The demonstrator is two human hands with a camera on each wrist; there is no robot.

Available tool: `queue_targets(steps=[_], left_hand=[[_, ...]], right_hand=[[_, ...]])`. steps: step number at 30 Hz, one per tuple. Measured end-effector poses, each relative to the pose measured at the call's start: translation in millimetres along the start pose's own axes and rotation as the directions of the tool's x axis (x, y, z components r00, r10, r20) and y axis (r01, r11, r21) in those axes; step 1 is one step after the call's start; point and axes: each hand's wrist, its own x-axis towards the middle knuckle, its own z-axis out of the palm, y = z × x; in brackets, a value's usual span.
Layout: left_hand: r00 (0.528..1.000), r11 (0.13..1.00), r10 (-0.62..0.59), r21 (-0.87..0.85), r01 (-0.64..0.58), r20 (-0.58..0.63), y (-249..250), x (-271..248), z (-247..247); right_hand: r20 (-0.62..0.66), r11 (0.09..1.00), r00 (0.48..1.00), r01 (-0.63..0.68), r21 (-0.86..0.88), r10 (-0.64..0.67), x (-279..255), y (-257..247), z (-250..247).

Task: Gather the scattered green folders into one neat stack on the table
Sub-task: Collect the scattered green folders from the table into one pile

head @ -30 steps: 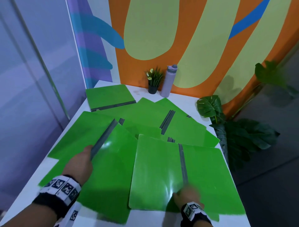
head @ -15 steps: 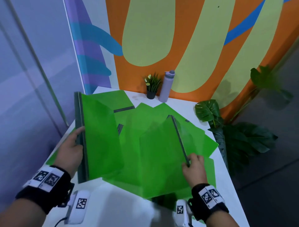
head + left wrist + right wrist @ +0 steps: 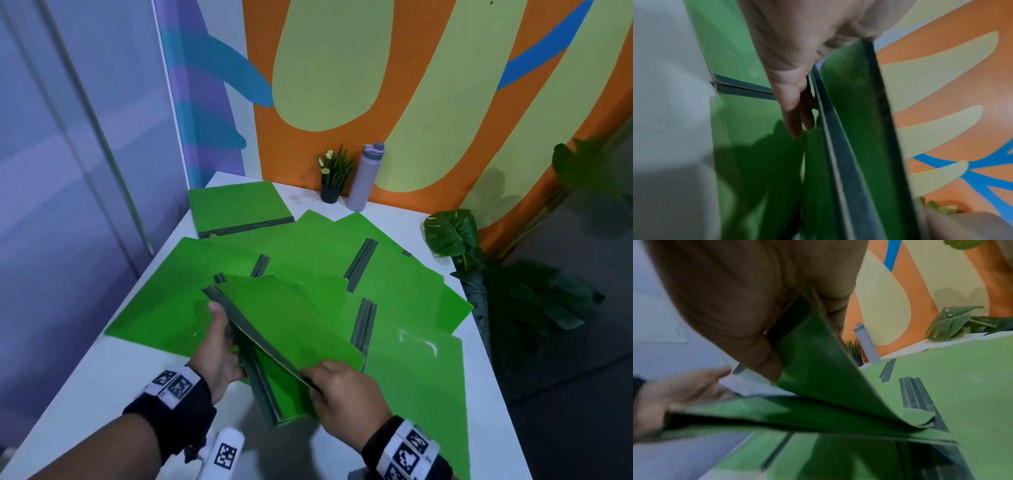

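head view shows what half a second has changed: the two folders, then held apart and upright, now meet over the near bench [image 3: 102,387]. the left hand [image 3: 219,353] has its grip curled round the lower folder [image 3: 274,387] near its dark spine, and the right hand [image 3: 346,390] pinches the upper folder [image 3: 294,322] at its near corner, laying it on top. a handheld pair is forming; the spread folders [image 3: 404,284] and far stack [image 3: 236,205] wait. both spines run from near-right to far-left, covers opening rightward.
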Motion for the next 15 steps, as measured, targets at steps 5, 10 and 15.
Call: queue_targets(steps=[5,10,15], left_hand=[[0.983,0.973,0.128,0.208,-0.099,-0.129,-3.0,5.0,10.2],[0.980,0.945,0.192,0.277,-0.171,-0.051,4.8,4.1,9.2],[0.970,0.894,0.218,0.378,-0.241,0.105,18.1,1.3,15.4]], right_hand=[[0.354,0.997,0.934,0.024,0.068,-0.047,0.4,15.3,21.1],[0.091,0.913,0.945,-0.328,0.242,0.316,8.2,46.9,19.2],[0.130,0.531,0.735,-0.588,0.610,0.665,10.8,84.7,-4.0]])
